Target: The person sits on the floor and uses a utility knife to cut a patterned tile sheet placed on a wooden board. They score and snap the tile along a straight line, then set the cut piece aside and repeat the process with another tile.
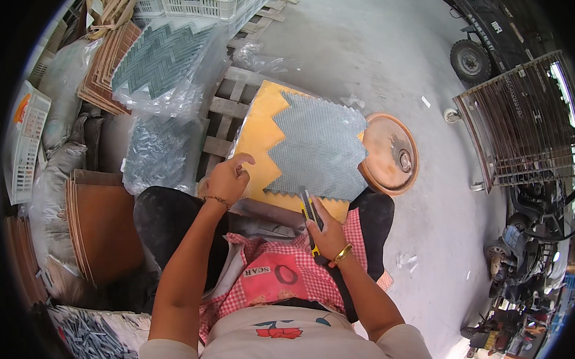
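While fingers (243, 161) press, zigzag mesh sheet (318, 149).

Mesh sheet (318, 152): pale grey, fine dotted grid, zigzag edges. Board (260, 136) beneath it: yellow-orange, plain. Utility knife (309, 212): yellow and black. Round stool (392, 152): dusty terracotta. Apron (285, 276): red-and-white check. Bracelet on right hand (328, 232): gold; on left hand (226, 179): thin, beaded, gold-toned. Wrapped mosaic sheet (160, 57): grey-green herringbone. Stacked boards (104, 232): brown. Crates (209, 2): white lattice. Floor (371, 41): grey concrete
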Demonstrator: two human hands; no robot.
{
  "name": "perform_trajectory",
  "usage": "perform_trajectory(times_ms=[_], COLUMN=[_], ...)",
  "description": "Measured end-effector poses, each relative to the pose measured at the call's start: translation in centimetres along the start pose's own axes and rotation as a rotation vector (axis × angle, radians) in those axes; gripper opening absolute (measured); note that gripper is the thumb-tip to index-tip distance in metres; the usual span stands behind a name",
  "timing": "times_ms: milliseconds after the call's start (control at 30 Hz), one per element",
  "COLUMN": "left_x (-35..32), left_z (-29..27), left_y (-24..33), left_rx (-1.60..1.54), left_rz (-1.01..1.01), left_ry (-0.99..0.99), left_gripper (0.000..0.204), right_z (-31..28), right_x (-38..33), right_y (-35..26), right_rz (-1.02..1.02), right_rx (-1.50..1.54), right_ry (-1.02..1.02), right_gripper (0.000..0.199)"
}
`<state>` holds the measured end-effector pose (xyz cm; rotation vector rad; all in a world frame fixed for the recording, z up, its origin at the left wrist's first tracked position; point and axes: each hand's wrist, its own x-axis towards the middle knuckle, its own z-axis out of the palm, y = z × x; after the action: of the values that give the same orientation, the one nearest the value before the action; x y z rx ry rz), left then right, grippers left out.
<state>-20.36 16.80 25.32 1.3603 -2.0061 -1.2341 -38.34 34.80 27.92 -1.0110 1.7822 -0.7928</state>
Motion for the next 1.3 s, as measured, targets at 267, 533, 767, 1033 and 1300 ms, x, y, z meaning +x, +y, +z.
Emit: perform_trajectory(times_ms=[267,533,767,1033,1300], left_x=[-4.5,-5.7,-6.5,-7.7,-6.9], left_z=[7.0,6.7,6.9,6.2,6.6], left_y=[-0.5,-1.2,-1.8,-4.5,1.3], left_rx=[0.416,0.487,-0.076,-0.161,0.404], left_rz=[0.283,0.212,-0.258,-0.108,-0.074], left_ry=[0.097,0.09,-0.024,-0.246,-0.289], left_gripper=[0.036,0.022,0.025,0.026,0.045], right_z=[-2.9,-5.8,-12.4,-15.6,-18.4], right_x=[1.8,2.6,2.1,-0.3,7.1], right_y=[4.0,5.6,5.6,7.9,11.0], right_rz=[-0.333,-0.254,-0.001,0.045,0.01], right_rx=[-0.181,-0.25,0.467,0.716,0.376], right_ry=[0.259,0.361,0.502,0.568,0.581], right_gripper=[0.06,0.063,0.035,0.033,0.024])
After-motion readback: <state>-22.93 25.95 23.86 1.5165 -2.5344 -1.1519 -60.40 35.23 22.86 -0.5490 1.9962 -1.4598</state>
